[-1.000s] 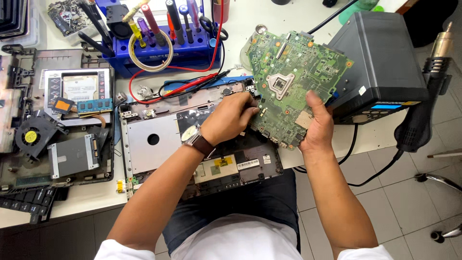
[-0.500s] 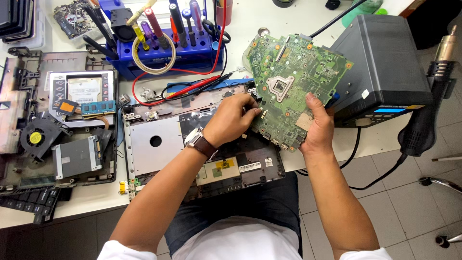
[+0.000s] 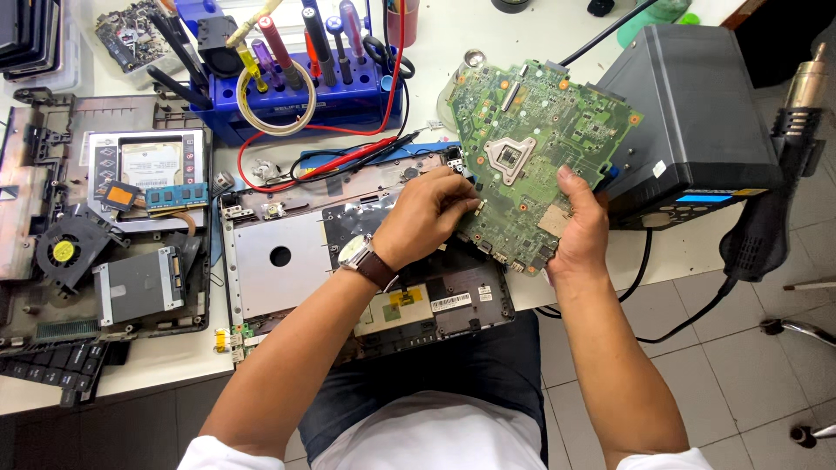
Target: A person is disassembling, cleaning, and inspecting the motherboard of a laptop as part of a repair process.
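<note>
- White workbench (image 3: 531,35), seen from above and crowded with laptop parts; grey tiled floor (image 3: 749,365) to the right.
- Far left: dismantled dark laptop base (image 3: 52,130) holding a round black cooling fan (image 3: 65,252), a silver hard drive (image 3: 138,285) and a small green memory stick (image 3: 177,197).
- Upper centre: blue plastic tool rack (image 3: 300,104) stocked with screwdrivers, with a coil of pale wire (image 3: 266,94) hung on its front and red probe leads (image 3: 348,157) trailing from it.
- Centre: opened grey laptop chassis (image 3: 279,261), lying flat at the bench edge above the person's lap.
- Left hand (image 3: 427,213), wristwatch on the wrist: fingers curled, tips pinched on the lower-left edge of the board; whether a small part sits between them cannot be told.
- Green printed-circuit motherboard (image 3: 540,144) with a square silver processor socket: held tilted above the chassis, between both hands, in front of the box.
- Right hand (image 3: 579,231): closed on the board's lower-right edge, thumb laid on the component face, fingers hidden behind.
- Handling, as a judgement: light, stiff but thin; fragile at soldered parts and connectors; best gripped by bare edges, as shown, not by the socket.
- Right: dark grey metal box (image 3: 697,122) with a small blue display; black hot-air handle (image 3: 775,209) hanging beside it.
</note>
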